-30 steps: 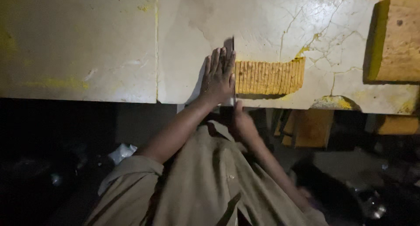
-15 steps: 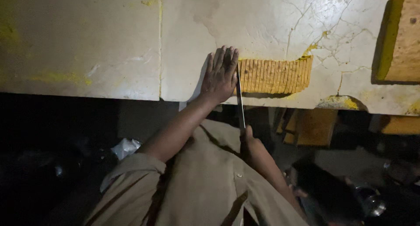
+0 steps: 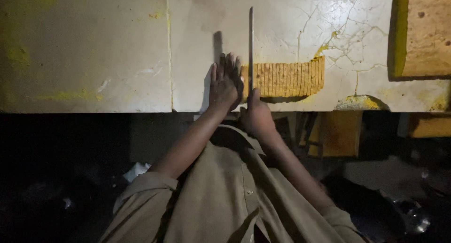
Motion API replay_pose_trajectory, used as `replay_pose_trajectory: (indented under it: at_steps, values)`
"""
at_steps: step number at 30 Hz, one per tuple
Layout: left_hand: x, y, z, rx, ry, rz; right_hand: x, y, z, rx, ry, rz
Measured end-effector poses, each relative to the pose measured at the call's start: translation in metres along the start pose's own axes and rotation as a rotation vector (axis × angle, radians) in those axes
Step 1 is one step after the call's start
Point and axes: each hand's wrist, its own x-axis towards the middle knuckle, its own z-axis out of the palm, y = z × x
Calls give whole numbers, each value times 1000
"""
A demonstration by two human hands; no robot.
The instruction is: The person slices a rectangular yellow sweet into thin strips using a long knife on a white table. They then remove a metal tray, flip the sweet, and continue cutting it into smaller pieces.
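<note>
The sliced yellow slab [image 3: 284, 78] lay near the counter's [image 3: 84, 50] front edge, its left end pressed under the flat, unclenched left hand [image 3: 224, 85]. The right hand [image 3: 256, 117] gripped a long knife [image 3: 251, 48] beside it; bare counter stretched leftward.

Cracked white table [image 3: 117, 45], sliced cake slab [image 3: 286, 78], block [image 3: 425, 34]

Single head-worn view, looking steeply down, close over worktable [image 3: 94, 45] (near edge)
</note>
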Motion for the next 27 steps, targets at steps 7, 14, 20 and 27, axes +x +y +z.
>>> replay_pose_trajectory:
  at_steps: [7, 14, 20, 27]
  values:
    - [1, 2, 2, 123, -87, -23, -7, 43, 64, 94, -119, 101]
    - [0, 3, -6, 32, -100, -8, -109, 67, 59, 389, -509, 880]
    - [2, 5, -3, 25, -110, -48, -78, 48, 60, 329, -514, 688]
    - [-3, 0, 3, -150, 194, -86, -6, 19, -15, 250, -389, 336]
